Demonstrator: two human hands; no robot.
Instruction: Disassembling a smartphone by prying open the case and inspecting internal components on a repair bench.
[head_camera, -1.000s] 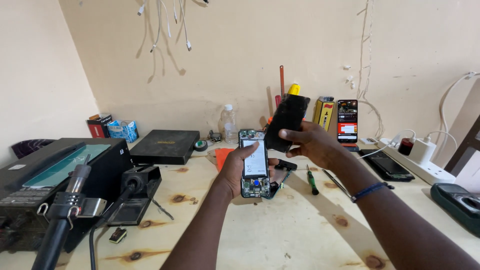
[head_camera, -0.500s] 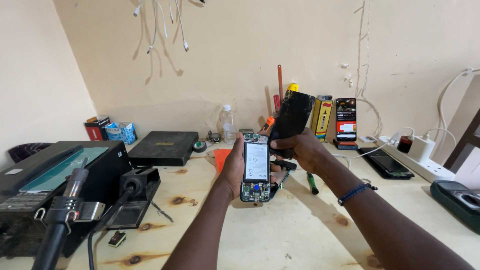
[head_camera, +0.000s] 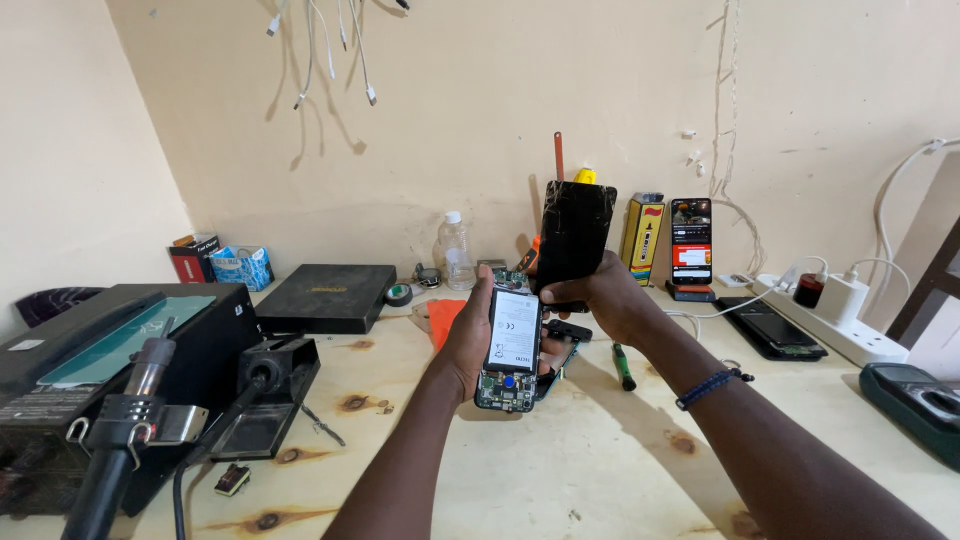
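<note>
- Workbench (head_camera: 600, 470): pale wooden top with dark knots, set against a cream wall.
- Left hand (head_camera: 468, 335): fingers wrapped around an opened phone (head_camera: 510, 350), held upright above the bench centre; its back is off, showing a white-labelled battery over a green circuit board.
- Right hand (head_camera: 605, 298): fingers clenched on the lower end of a black cracked panel (head_camera: 572, 238), held upright just above and beside the opened phone, their edges meeting.
- Blue beaded bracelet (head_camera: 712, 387): on the right wrist.
- Yellow carton (head_camera: 641, 227): tall, with a red patch, standing at the wall right of the panel.
- Lit phone (head_camera: 690, 240): propped upright beside the carton, its screen showing red and white blocks.
- Dark phone (head_camera: 770, 327): lying flat near a white power strip (head_camera: 835, 325) with plugs in it.
- Clear bottle (head_camera: 455, 250): white cap, standing by the wall.
- Flat black box (head_camera: 328, 296): left of the bottle.
- Red-and-black box (head_camera: 194, 258) and blue-and-white packet (head_camera: 243, 266): in the far left corner.
- Black station (head_camera: 100, 350): at left, with a hot-air handle (head_camera: 120, 440) in front.
- Orange sheet (head_camera: 445, 318): flat behind the left hand.
- Green-handled screwdriver (head_camera: 622, 366): on the bench under the right forearm.
</note>
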